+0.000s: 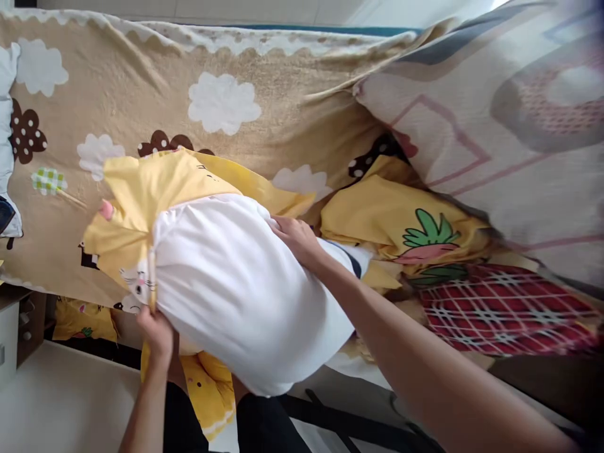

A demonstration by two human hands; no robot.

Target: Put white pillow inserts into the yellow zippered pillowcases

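A plump white pillow [245, 289] lies across my lap and the bed edge, its left end inside a yellow pillowcase [165, 179] with a printed animal face. My left hand [158, 333] is closed on the opening edge of the pillowcase, at the near side of the pillow. On the pillow's far upper side, my right hand [299, 239] grips it, fingertips partly hidden behind the white cloth. The empty end of the pillowcase sits crumpled to the left, and a yellow flap spreads behind the pillow.
The bed carries a tan cloud-print sheet [283, 82]. To the right are a yellow cloth with a carrot-like print [377, 207], a red plaid cloth [504, 308] and a large patterned quilt [542, 157]. A yellow cushion [85, 319] lies below the bed at left.
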